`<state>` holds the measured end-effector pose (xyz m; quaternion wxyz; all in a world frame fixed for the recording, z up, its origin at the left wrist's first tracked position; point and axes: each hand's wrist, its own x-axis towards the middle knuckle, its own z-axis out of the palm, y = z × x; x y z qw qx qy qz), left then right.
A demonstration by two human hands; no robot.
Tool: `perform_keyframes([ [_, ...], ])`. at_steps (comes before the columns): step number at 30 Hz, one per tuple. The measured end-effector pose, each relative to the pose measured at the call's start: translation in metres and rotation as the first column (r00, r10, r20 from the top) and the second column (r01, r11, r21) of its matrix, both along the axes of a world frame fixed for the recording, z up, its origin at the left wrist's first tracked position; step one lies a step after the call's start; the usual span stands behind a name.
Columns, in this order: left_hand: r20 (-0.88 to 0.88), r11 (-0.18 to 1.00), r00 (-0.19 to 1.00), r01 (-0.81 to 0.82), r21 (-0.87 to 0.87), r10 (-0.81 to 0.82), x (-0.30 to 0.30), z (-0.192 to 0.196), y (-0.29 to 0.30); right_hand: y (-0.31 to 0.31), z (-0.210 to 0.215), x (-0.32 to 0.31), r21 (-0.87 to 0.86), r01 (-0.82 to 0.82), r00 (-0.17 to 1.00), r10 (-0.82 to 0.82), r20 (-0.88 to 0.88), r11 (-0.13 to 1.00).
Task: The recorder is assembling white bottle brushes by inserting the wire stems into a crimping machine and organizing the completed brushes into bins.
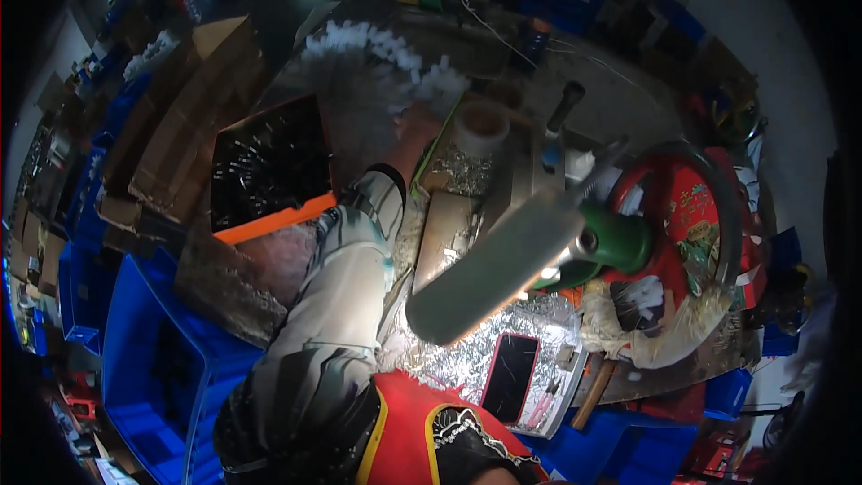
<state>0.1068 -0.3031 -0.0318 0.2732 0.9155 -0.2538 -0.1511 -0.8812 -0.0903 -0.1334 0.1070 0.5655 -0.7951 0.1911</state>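
My left arm, in a pale patterned sleeve with a dark cuff, reaches forward from the lower edge. My left hand [416, 132] is dim and blurred beside a heap of small white pieces [368, 40] at the back of the worktable. Its fingers are too smeared to read. Left of the forearm, an orange-edged box [277, 219] stands tilted, full of small dark shiny parts [269, 157]. A blurred pinkish patch below it cannot be made out. My right hand does not show. A thick grey machine arm [494, 269] fills the middle, joined near a green machine body [620, 238].
A dark phone [510, 378] lies on a tray of shiny metal bits [449, 364]. Beside it is a wooden handle [593, 395]. A large wheel rim [732, 242] stands right, before a red basin [687, 202]. Blue bins [211, 395] and long cardboard boxes [184, 126] line the left.
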Motion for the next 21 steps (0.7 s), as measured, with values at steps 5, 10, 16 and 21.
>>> perform_keyframes([
  [5,0.014,0.995,0.996,0.088,0.037,-0.089,-0.026,0.031,-0.008,0.075,0.034,0.063,0.070,0.230,0.972,-0.233,0.035,0.971],
  [10,0.085,0.962,0.959,0.267,0.059,-0.272,-0.006,0.027,-0.001,0.031,0.153,0.238,-0.126,0.122,0.978,-0.098,0.183,0.985],
  [16,0.209,0.936,0.965,0.213,-0.281,-0.157,0.017,0.014,-0.004,0.025,0.184,0.281,-0.252,-0.070,0.942,0.148,0.302,0.965],
  [21,-0.441,0.850,0.819,0.103,-0.517,-0.368,0.033,0.061,0.031,0.030,0.209,0.408,-0.332,-0.182,0.790,0.339,0.511,0.926],
])
